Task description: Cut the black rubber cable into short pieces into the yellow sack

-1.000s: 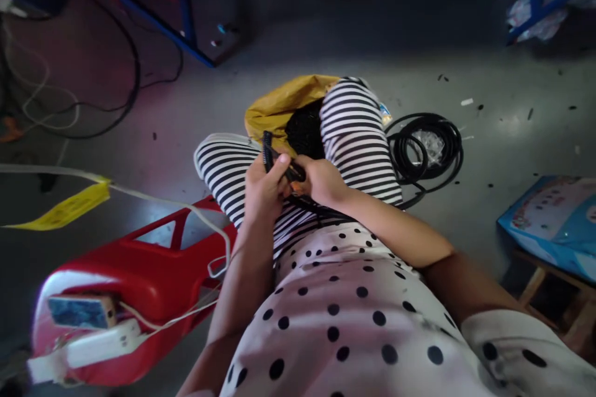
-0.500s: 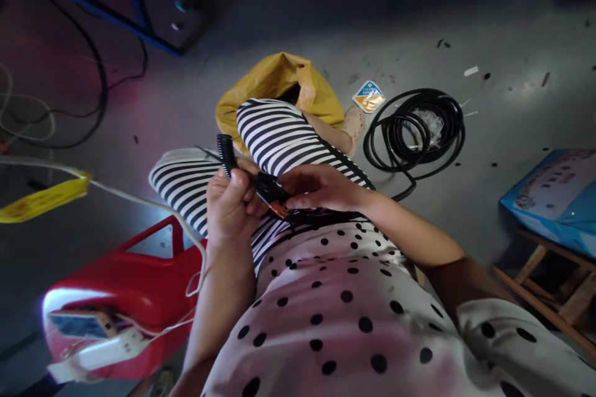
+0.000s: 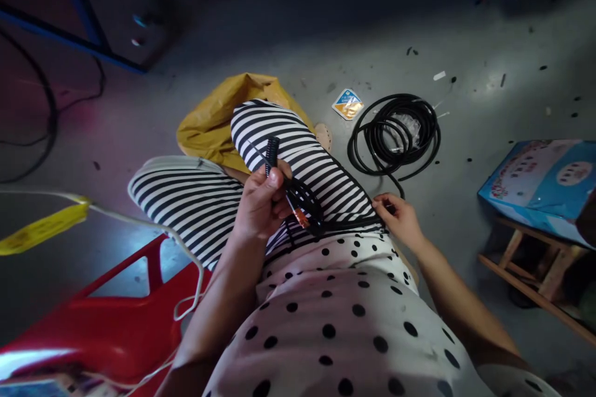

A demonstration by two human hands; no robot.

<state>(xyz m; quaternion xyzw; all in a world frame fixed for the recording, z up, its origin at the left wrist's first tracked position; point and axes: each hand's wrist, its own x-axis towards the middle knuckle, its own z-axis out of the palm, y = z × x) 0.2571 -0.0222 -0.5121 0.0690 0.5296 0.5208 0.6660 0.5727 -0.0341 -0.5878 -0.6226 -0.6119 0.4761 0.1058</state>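
Note:
My left hand (image 3: 258, 205) is closed above my lap around a short black ribbed tube (image 3: 271, 152), which stands up from the fist. A thin dark pointed piece sticks out at the upper left of the fist. Below the fingers hang black loops (image 3: 305, 195) and an orange piece (image 3: 301, 218); whether these join the pointed piece I cannot tell. A black cable (image 3: 351, 223) runs across my lap to the right. At its right part my right hand (image 3: 403, 217) pinches it between thumb and fingers, beside my thigh.
A coil of black cable (image 3: 431, 136) lies on the floor at the right, near a blue-and-orange packet (image 3: 347, 104). A yellow bag (image 3: 200, 127) sits beyond my knees. A red chair (image 3: 116, 316) with a white cord is at left, a blue box (image 3: 526, 180) on a wooden stool at right.
My right hand has moved right, from beside the left hand to the cable by my thigh. My left hand and the ribbed tube have shifted right in view. The camera has turned slightly.

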